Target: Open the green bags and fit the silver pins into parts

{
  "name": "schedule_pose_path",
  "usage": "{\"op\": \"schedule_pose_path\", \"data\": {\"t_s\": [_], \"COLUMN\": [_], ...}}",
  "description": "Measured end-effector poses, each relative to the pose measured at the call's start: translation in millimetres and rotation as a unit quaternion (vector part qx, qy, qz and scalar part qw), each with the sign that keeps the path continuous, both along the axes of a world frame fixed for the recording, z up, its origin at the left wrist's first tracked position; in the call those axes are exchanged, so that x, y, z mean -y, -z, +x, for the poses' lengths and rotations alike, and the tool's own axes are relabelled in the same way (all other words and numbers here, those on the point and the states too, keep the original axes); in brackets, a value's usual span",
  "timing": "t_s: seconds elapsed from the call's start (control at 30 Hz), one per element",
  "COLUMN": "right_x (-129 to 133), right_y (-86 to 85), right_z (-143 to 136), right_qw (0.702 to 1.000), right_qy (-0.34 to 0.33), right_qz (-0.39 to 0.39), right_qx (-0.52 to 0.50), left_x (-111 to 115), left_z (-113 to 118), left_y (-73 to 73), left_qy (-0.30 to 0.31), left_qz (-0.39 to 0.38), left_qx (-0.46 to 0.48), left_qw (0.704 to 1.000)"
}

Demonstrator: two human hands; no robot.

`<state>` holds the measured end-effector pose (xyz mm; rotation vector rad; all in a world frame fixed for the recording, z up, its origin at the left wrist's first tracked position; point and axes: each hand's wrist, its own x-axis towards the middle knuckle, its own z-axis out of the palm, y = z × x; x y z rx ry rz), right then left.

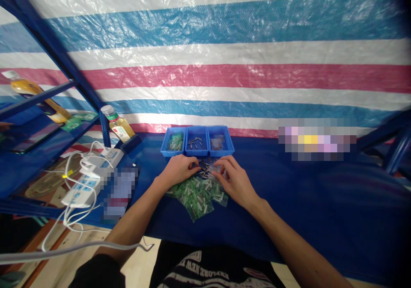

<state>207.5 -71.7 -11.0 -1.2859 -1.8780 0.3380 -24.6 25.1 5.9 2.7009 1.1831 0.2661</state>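
The left hand (pixel 181 168) and right hand (pixel 236 179) seem to be sorting loose metal pins (pixel 204 168) between them, green packets (pixel 195 198) below and blue trays (pixel 197 153) just beyond, each grip curled inward, pinching or not I cannot tell, work calling for light fingering.

One head cam, worn above & behind the L hand (pixel 183 169) and R hand (pixel 238 180), faces fwd & down (wide view, squeezed in ht). Shirt (pixel 237 260) is closest, this side of the hands; tabletop (pixel 289 194) surrounds them, striped sheet (pixel 224 76) beyond.
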Motion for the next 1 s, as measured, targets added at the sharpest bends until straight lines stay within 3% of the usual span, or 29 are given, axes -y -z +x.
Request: {"op": "schedule_pose_path", "data": {"t_s": [0.27, 0.57, 1.0], "right_x": [-0.2, -1.7, -0.8], "right_y": [1.5, 4.4, 4.0], "right_z": [-0.6, -0.6, -0.5], "right_qw": [1.0, 1.0, 1.0], "right_qy": [-0.005, -0.005, -0.011], "right_qz": [-0.003, -0.003, -0.012], "right_qx": [0.005, 0.002, 0.002], "left_x": [-2.4, -7.0, -7.0], "left_z": [-1.3, -11.0, -9.6], "left_y": [2.4, -2.8, 0.9], "left_qy": [-0.024, 0.059, 0.055], "left_qz": [-0.01, 0.033, 0.014], "left_qx": [-0.014, 0.035, -0.006], "left_qw": [1.0, 0.997, 0.998]}}
